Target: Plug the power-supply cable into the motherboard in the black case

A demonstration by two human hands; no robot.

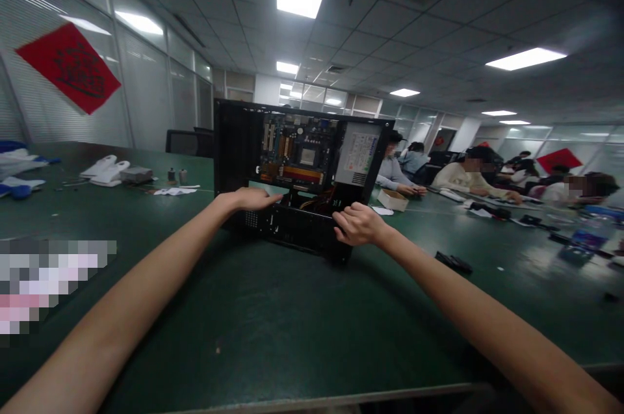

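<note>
Both arms reach forward to an open computer case (299, 229) standing on its side edge mid-table, bare inside facing the wearer.
The left hand (254, 198) comes in low and palm-down at the case's lower left, thumb side stretched rightward along the opening; its other fingers are hidden, so I cannot tell whether they grip. The right hand (358, 224) bends inward at the wrist, its fingers curled tight on the case's lower right part. Between the forearms, a broad bare stretch of green table (273, 329) runs from the case to the near edge. Left of the case, a white bundle (108, 170) and a grey block (136, 175) lie well apart from it; to the right, a black item (453, 262) lies beyond the right forearm.
</note>
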